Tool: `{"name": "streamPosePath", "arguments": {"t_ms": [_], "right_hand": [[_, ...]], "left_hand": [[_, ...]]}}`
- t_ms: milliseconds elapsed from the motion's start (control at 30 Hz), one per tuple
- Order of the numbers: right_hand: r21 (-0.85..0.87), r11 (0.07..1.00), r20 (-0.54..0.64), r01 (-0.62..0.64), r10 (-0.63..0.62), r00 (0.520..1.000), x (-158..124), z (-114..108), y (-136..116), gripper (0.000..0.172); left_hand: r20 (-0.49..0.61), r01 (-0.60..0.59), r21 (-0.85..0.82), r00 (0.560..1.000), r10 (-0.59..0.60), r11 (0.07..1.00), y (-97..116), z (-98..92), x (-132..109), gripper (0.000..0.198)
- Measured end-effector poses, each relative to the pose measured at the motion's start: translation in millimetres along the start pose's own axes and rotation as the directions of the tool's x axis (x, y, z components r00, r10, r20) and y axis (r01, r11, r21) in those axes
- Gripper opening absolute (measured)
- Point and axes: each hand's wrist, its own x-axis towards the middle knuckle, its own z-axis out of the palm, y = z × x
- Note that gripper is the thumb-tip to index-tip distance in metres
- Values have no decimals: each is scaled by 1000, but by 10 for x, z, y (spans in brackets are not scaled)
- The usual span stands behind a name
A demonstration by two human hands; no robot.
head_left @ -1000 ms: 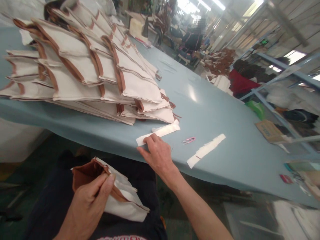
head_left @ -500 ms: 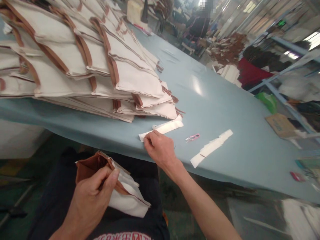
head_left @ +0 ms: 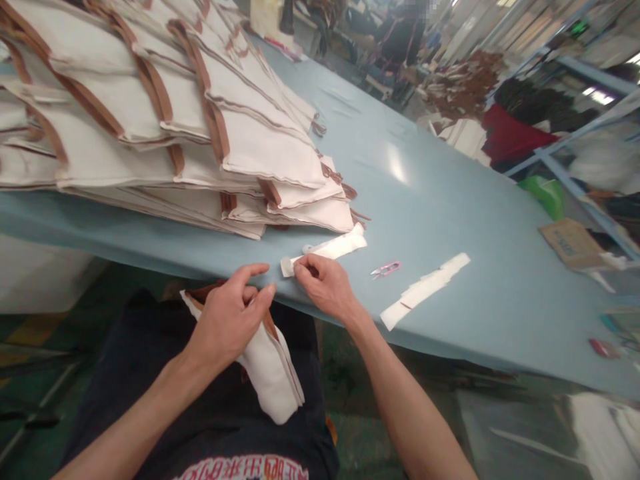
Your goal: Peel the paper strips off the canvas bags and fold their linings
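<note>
In my left hand [head_left: 233, 310] is a white fabric pouch [head_left: 273, 377] with brown lining, hanging over my lap below the table edge. My index finger and thumb stand apart, while the other fingers curl at the pouch's mouth. My right hand [head_left: 325, 283] pinches the near left end of a white strip stack [head_left: 343, 247] on the table. A small greyish-white tab [head_left: 287, 267] sticks out beside those fingertips; whether it is part of the strip I cannot tell. Pink thread snips [head_left: 386, 269] lie right of my right hand.
A large pile of white pouches with brown edging [head_left: 270, 147] covers the left of the blue table [head_left: 430, 200]. Another white strip stack [head_left: 425, 290] lies to the right. Beyond stand a cardboard box [head_left: 570, 245], shelving [head_left: 560, 173] and a person [head_left: 400, 40].
My left hand has moved up and right, towards my right hand, and the pouch has turned to hang downward. My right hand stays at the strip, where a greyish-white tab now shows.
</note>
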Motion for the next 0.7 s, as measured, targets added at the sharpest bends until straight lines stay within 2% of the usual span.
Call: {"name": "streamPosePath", "arguments": {"t_ms": [100,267,533,700], "right_hand": [[67,997,-5,30,-30,1000,-20,4,52,27],[150,987,-10,56,-56,998,-51,14,106,31],[195,977,0,87,-89,996,-75,-21,121,31],[200,974,12,104,-109,994,-82,-21,134,30]], "left_hand": [[39,-22,-6,999,22,1000,48,36,172,78],[88,-69,9,994,68,998,88,52,328,79],[171,-178,27,970,171,984,150,52,394,60],[202,-194,3,961,189,981,177,42,471,41]]}}
